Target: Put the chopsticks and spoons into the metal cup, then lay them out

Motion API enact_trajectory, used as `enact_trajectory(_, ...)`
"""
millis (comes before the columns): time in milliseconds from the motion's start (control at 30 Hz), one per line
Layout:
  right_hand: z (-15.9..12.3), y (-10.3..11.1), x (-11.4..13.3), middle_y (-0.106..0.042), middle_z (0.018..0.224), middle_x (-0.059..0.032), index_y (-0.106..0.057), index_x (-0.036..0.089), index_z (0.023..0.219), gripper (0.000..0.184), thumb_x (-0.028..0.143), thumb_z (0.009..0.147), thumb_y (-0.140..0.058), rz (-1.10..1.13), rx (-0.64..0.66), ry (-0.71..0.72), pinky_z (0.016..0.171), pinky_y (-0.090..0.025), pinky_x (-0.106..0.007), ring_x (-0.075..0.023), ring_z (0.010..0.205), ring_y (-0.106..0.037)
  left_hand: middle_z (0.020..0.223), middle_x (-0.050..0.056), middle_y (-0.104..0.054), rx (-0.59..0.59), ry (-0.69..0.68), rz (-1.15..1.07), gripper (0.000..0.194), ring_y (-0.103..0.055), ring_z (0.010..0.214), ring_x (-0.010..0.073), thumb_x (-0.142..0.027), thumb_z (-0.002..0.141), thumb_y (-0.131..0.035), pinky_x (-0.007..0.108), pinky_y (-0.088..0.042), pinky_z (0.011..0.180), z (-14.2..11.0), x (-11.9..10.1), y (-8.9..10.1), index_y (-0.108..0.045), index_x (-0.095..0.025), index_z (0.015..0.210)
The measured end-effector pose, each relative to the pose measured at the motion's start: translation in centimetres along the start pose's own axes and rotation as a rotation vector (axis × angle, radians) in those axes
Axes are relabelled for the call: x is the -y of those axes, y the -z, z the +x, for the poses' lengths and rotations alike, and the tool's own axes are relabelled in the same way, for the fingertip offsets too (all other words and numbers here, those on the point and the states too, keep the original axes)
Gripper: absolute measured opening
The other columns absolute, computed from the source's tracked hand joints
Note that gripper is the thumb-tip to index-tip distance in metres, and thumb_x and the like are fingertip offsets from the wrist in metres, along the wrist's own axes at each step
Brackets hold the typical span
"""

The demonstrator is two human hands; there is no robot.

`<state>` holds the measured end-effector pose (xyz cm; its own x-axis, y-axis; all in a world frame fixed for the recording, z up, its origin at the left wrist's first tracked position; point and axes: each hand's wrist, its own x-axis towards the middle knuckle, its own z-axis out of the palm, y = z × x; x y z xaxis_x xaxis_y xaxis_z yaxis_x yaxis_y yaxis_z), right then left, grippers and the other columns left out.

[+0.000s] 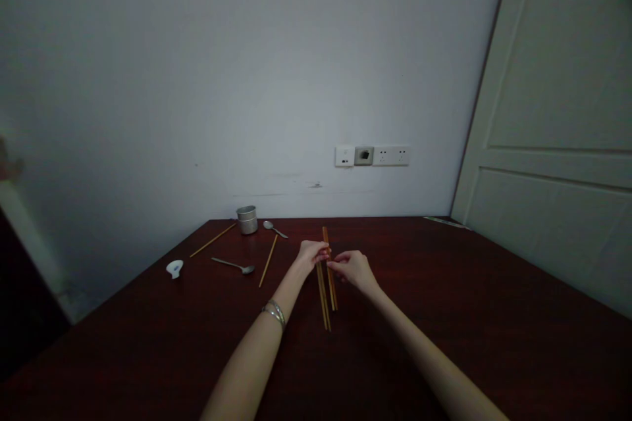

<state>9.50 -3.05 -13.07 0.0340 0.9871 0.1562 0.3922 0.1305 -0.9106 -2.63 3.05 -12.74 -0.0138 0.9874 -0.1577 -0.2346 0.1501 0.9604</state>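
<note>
Above the middle of the table, my left hand (312,252) is closed around several wooden chopsticks (324,306), which point down toward me with their ends uneven. My right hand (354,268) comes in from the right, its thumb and fingers pinched on the chopsticks just below the left hand. Which stick each hand grips cannot be made out, since the fingers cover part of them. A single chopstick (268,262) lies on the table to the left of my left forearm. Two bracelets circle my left wrist.
On the dark red table (444,316), a metal cup (247,220) stands at the back left. Around it lie a metal spoon (275,229), another spoon (233,266), another chopstick (213,240) and a white ceramic spoon (174,268). Wall sockets (392,156) are behind; a pale door (553,118) stands right.
</note>
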Motion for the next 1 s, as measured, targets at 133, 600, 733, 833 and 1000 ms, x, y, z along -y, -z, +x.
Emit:
enact_trajectory(133, -0.6, -0.2, 1.0, -0.067, 0.067, -0.0072, -0.065, 0.016, 0.065, 0.014, 0.029, 0.061, -0.064, -0.417, -0.057, 0.196, 0.056, -0.04, -0.022, -0.0178, 0.064, -0.062, 0.051, 0.006, -0.06, -0.016, 0.006, 0.001, 0.009, -0.051, 0.042, 0.0064, -0.003, 0.062, -0.062, 0.017, -0.046, 0.044, -0.4, -0.2, -0.1, -0.059, -0.005, 0.054)
enact_trajectory(600, -1.5, -1.0, 3.0, -0.064, 0.082, -0.017, -0.064, 0.013, 0.084, 0.019, 0.021, 0.071, -0.052, -0.731, -0.121, 0.141, 0.06, -0.041, -0.028, -0.0257, 0.076, -0.062, 0.038, 0.0, -0.051, -0.026, 0.03, 0.064, 0.015, -0.045, 0.034, 0.0062, -0.005, 0.063, -0.062, 0.018, -0.045, 0.041, -1.0, -0.2, -0.8, -0.057, -0.008, 0.049)
enact_trajectory(733, -1.3, -0.9, 3.1, -0.064, 0.082, -0.0179, -0.064, 0.013, 0.084, 0.019, 0.022, 0.07, -0.053, -0.703, -0.137, 0.111, 0.06, -0.042, -0.029, -0.0273, 0.076, -0.062, 0.04, 0.0, -0.052, -0.012, 0.037, 0.087, 0.013, -0.046, 0.035, 0.0062, -0.007, 0.063, -0.062, 0.019, -0.046, 0.042, -1.0, -0.3, -0.6, -0.058, -0.008, 0.051)
enact_trajectory(833, -1.2, -0.8, 3.0, -0.064, 0.083, -0.018, -0.063, 0.013, 0.084, 0.021, 0.025, 0.069, -0.055, -0.669, -0.141, 0.077, 0.061, -0.042, -0.029, -0.0266, 0.078, -0.062, 0.042, 0.0, -0.054, -0.005, 0.045, 0.107, 0.01, -0.047, 0.037, 0.0065, -0.009, 0.063, -0.064, 0.018, -0.046, 0.043, -1.0, -0.4, -0.5, -0.059, -0.008, 0.054)
enact_trajectory(1000, -1.2, -0.8, 2.1, -0.065, 0.081, -0.0169, -0.064, 0.013, 0.079, 0.019, 0.026, 0.069, -0.054, -0.611, -0.13, 0.072, 0.059, -0.04, -0.027, -0.0255, 0.076, -0.063, 0.046, 0.0, -0.055, 0.011, 0.055, 0.146, 0.01, -0.045, 0.036, 0.0046, -0.01, 0.063, -0.065, 0.017, -0.044, 0.042, -0.9, -0.4, -0.1, -0.06, -0.008, 0.055)
